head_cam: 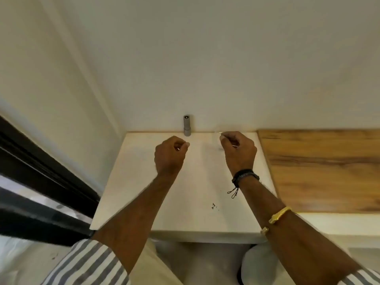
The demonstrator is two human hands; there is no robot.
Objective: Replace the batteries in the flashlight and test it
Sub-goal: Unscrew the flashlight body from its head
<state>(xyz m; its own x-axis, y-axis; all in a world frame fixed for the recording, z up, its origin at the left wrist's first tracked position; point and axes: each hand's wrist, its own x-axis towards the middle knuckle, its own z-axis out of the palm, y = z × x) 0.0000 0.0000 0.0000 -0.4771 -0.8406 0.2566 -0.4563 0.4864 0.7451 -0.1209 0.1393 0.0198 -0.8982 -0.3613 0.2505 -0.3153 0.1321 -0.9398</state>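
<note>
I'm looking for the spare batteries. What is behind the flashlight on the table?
Only the plain white wall. The flashlight stands upright at the white table's back edge, close to it. No batteries show there. Both hands are curled, hiding whatever lies inside them.

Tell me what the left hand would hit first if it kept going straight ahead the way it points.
Probably the grey flashlight, standing upright at the table's far edge against the wall. The left hand, loosely curled, points forward and slightly right, towards it. Depth is unclear; if it passes beside the flashlight, the wall comes next.
</note>
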